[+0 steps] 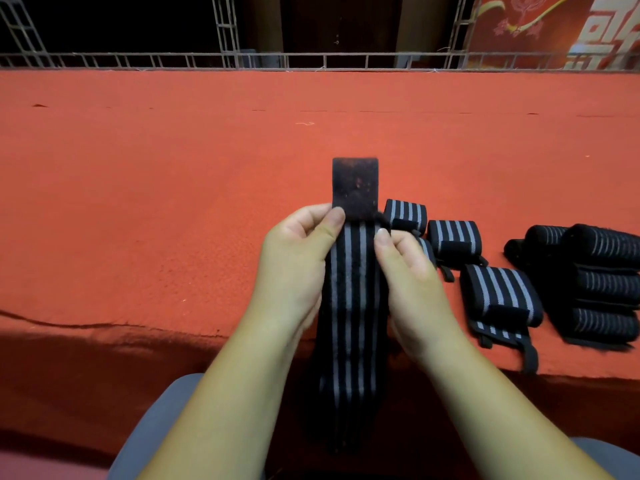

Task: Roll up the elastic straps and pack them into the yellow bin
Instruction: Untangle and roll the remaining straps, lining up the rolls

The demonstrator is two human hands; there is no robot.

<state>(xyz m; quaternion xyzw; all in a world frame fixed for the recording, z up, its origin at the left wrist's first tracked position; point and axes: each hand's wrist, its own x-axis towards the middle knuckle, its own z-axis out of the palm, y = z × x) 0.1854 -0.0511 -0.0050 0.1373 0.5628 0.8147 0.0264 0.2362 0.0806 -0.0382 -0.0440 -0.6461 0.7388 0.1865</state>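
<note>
Our left hand (298, 258) has thumb and fingers pinched on the flat striped strap (353, 289) at centre, over the red cloth (173, 202). Our right hand (408, 271) pinches its other edge, blocking the nearest of the rolled straps (453, 239) at 3 o'clock. The dark pile of rolls (595, 282) sits further right.

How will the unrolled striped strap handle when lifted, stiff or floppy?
Probably floppy: the strap hangs limp below the left hand and right hand. Its plain black end seems to stand unsupported, so likely stiffer there. Seemingly light: fingertip pinches hold it.
</note>
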